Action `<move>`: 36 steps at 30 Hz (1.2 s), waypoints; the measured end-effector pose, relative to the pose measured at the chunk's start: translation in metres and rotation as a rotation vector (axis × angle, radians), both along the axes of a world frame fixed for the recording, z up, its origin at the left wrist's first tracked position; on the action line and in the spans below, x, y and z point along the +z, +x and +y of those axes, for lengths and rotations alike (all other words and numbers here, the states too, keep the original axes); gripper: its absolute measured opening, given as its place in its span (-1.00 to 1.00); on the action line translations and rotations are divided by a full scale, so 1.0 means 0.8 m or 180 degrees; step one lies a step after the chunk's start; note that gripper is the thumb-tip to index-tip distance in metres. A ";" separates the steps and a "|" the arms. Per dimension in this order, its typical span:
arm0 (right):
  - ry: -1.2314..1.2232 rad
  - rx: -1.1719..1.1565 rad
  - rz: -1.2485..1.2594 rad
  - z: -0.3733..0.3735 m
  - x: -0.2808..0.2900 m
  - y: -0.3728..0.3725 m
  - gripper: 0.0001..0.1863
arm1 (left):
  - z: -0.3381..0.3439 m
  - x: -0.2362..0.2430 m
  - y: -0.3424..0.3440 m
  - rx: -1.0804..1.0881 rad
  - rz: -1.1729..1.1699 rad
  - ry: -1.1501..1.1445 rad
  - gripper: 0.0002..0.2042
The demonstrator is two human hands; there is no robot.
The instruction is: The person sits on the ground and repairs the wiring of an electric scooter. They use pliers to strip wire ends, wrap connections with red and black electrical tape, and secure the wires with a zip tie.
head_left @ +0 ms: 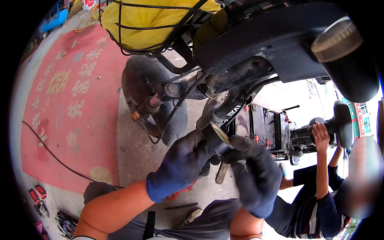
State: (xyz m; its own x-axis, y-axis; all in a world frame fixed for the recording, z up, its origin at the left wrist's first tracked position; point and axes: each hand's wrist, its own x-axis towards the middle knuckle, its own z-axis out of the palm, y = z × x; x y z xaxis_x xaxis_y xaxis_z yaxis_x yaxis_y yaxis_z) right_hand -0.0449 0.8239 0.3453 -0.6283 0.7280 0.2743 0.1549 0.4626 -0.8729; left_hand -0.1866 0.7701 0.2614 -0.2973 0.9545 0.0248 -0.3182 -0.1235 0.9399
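My left hand, in a dark blue glove, grips a black roll of tape with a pale green core edge. My gloved right hand, slightly blurred, has its fingers closed on the same roll from the right. Just behind the roll is a black tube of an electric two-wheeler, with a dirty black front fender to its left. A metal-ended handle hangs below my hands.
A wire basket with yellow fabric is overhead. A co-worker at right grips the seat, near a battery. A pink mat with a cable covers the left floor; tools lie lower left.
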 end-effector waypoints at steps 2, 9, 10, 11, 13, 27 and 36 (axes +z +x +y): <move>-0.0741 -0.0096 0.0917 0.025 -0.035 0.001 -0.69 | -0.008 0.012 -0.008 -0.0254 -0.0442 -0.0157 -0.71; -0.1567 0.0004 0.1877 0.033 -0.088 -0.045 -0.20 | -0.010 0.012 -0.013 -0.0452 -0.0969 -0.0479 -0.69; -0.1619 -0.0043 0.1930 0.028 -0.092 -0.049 -0.18 | -0.010 0.014 -0.012 -0.0460 -0.1097 -0.0502 -0.69; -0.1677 -0.0081 0.2001 0.024 -0.095 -0.052 -0.15 | -0.009 0.017 -0.012 -0.0460 -0.1206 -0.0528 -0.68; -0.1985 0.0068 0.2053 0.018 -0.088 -0.052 -0.07 | -0.010 0.019 -0.013 -0.0483 -0.0915 -0.0402 -0.68; -0.2189 0.0169 0.0879 0.048 -0.091 -0.073 -0.72 | -0.014 0.027 -0.018 -0.0386 -0.0246 -0.0813 -0.81; 0.0366 0.0364 -0.0303 0.049 -0.076 0.011 -0.71 | -0.014 0.021 -0.032 -0.0536 -0.0365 -0.0829 -0.78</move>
